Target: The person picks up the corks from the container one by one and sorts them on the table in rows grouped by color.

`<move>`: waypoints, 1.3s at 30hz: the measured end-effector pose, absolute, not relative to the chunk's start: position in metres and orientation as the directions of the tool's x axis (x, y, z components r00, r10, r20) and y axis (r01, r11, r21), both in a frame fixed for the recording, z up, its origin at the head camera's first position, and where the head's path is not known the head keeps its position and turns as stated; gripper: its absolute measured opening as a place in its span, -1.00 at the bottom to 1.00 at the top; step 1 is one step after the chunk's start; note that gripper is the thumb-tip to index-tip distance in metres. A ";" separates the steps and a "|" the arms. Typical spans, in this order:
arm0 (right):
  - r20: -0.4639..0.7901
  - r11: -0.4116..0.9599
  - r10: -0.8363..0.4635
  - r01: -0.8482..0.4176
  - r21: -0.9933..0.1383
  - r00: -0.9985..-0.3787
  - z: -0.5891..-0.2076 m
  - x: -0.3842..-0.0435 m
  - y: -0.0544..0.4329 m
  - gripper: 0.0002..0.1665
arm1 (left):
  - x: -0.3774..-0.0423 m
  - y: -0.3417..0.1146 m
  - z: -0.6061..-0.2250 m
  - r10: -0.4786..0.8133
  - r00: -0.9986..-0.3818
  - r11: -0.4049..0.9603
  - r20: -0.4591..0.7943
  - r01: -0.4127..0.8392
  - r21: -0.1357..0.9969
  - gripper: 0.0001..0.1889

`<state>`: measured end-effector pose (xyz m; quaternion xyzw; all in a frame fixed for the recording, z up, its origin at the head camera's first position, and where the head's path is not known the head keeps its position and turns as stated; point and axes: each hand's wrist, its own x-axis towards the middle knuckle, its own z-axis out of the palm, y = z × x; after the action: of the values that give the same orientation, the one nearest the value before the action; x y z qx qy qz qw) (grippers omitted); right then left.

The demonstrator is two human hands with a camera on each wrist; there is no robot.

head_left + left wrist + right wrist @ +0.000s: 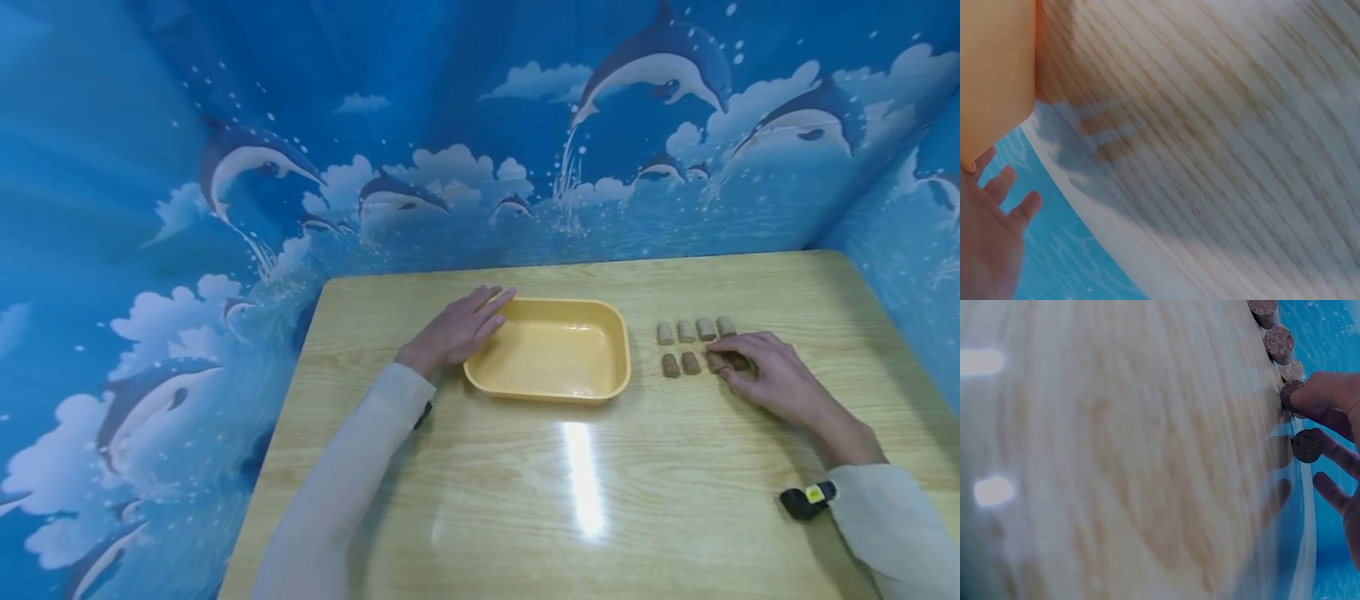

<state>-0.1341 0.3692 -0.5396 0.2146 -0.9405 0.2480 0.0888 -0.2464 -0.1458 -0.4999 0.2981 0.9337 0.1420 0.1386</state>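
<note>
My left hand [459, 329] rests at the left rim of a yellow plastic tray [555, 394], its fingers straight along the upper left corner. In the left wrist view that hand [991, 231] is beside the tray's outer wall [997, 69]. At the right, my right hand [776, 375] pinches a brown cork stopper [717, 362] between thumb and index finger, at the front row of corks. The right wrist view shows the thumb on this cork [1290, 395], with another cork [1307, 446] close by the other fingers.
Several paler corks [686, 332] form a back row; darker corks [671, 365] stand in front, to the left of the right hand. The wood-grain table [480, 500] meets a blue dolphin-print curtain [450, 225] at its far edge. The tray holds nothing.
</note>
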 end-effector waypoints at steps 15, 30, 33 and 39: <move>0.277 0.789 -0.347 -0.438 -0.431 -0.896 -0.538 -0.134 0.367 -0.43 | -0.246 -0.146 -0.497 0.593 -0.785 0.784 -0.181 0.512 0.350 -0.34; 0.275 0.782 -0.361 -0.450 -0.431 -0.891 -0.539 -0.134 0.369 -0.45 | -0.246 -0.146 -0.497 0.597 -0.782 0.782 -0.180 0.517 0.348 -0.34; 0.284 0.776 -0.361 -0.455 -0.437 -0.888 -0.539 -0.135 0.367 -0.46 | -0.246 -0.146 -0.497 0.596 -0.782 0.782 -0.180 0.515 0.350 -0.34; 0.273 0.776 -0.362 -0.450 -0.442 -0.891 -0.541 -0.135 0.367 -0.44 | -0.247 -0.146 -0.499 0.593 -0.785 0.785 -0.181 0.513 0.347 -0.34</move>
<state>-0.1354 0.3669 -0.5409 0.2164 -0.9383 0.2554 0.0864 -0.2469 -0.1464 -0.4995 0.2959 0.9341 0.1409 0.1414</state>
